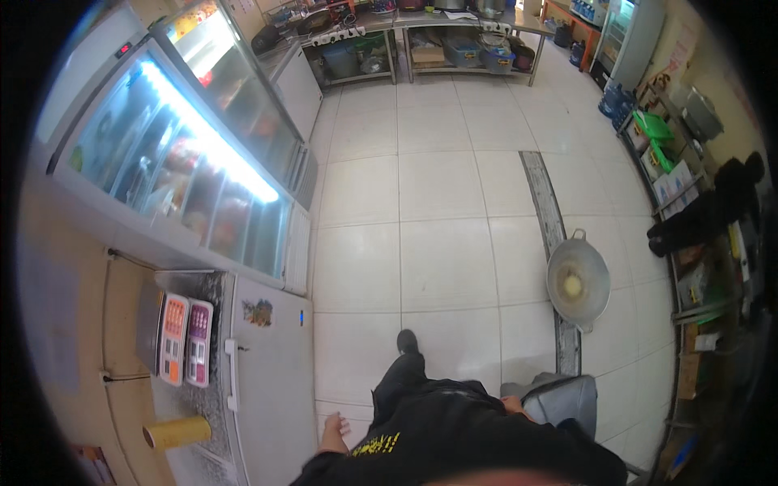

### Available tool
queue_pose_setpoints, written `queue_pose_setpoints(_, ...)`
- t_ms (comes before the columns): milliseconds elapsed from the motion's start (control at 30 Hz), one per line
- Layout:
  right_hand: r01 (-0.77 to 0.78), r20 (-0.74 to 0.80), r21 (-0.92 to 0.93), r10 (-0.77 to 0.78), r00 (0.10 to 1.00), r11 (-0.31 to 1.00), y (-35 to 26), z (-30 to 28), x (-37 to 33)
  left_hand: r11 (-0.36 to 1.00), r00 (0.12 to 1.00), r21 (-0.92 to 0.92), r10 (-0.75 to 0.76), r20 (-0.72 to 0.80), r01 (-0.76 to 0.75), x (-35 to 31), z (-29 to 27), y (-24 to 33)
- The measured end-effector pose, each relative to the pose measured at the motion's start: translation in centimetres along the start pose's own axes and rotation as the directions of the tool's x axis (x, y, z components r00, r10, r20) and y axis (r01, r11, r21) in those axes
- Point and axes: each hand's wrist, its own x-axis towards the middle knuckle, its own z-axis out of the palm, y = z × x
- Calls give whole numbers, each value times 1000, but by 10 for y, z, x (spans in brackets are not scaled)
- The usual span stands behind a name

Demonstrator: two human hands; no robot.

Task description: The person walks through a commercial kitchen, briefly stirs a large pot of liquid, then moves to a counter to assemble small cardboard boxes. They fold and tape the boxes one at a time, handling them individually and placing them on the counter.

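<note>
My left hand [335, 429] hangs low at my side with its fingers apart and nothing in it, to the right of a white waist-high cabinet or freezer [275, 364]. On my other side, my right hand [516, 407] is at the left edge of a grey thing [561, 405], perhaps a bin or a chair. My sleeve and that grey thing partly hide this hand, so its grip does not show. Ahead and to the right, a large metal wok [579, 280] with two loop handles sits on the floor, some pale liquid in its bottom.
Lit glass-door fridges [174, 162] line the left. A dark drain strip [541, 190] crosses the tiled floor [442, 251]. Along the right wall stands a loaded shelf [677, 235]; steel counters [474, 24] span the back. Two coloured trays [186, 340] lie atop the white cabinet.
</note>
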Motion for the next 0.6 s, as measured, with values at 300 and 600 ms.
queue_pose_setpoints(300,-3,-319,458,167,933,889,-189,-190,127,779,789,211,504,351,-591,74,397,594)
queue_pose_setpoints(600,3,-318,131,40,947,991,-167,-381,368,292,599,638,727,336,-712,85,648,776)
